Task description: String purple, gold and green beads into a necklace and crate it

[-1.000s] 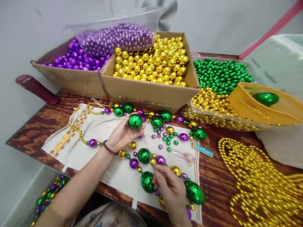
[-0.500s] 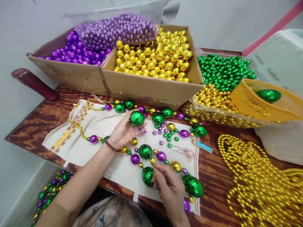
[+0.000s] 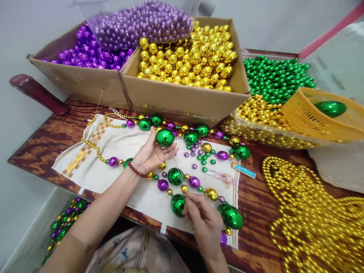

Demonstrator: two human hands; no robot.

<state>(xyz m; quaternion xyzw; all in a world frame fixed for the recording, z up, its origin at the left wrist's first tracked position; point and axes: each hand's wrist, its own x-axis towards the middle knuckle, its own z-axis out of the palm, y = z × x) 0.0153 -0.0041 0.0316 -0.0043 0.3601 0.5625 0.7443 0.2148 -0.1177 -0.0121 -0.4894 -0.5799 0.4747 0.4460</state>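
Observation:
My left hand (image 3: pixel 150 153) holds a large green bead (image 3: pixel 165 137) between thumb and fingers, palm turned up, above a white cloth (image 3: pixel 113 185). A thin thread (image 3: pixel 175 161) runs from this bead down to a small gold bead (image 3: pixel 184 189) at the fingertips of my right hand (image 3: pixel 203 216), which is pinched closed. Under and around both hands lies a strand of green, purple and gold beads, including a big green bead (image 3: pixel 178 205) partly covered by my right fingers. Small loose beads (image 3: pixel 200 157) are scattered right of my left hand.
Cardboard boxes hold purple beads (image 3: pixel 91 53) and gold beads (image 3: pixel 184 57). At right are green beads (image 3: pixel 278 77), an orange basket (image 3: pixel 301 110) and gold bead strands (image 3: pixel 309 212). A blue-labelled cutter (image 3: pixel 243 170) and clear-and-pink snips (image 3: pixel 222 175) lie by the cloth's right edge.
The whole view has shifted slightly upward in the picture. Both hands keep nearly the same places, with the thread still stretched between them; my left fingers have tilted a little.

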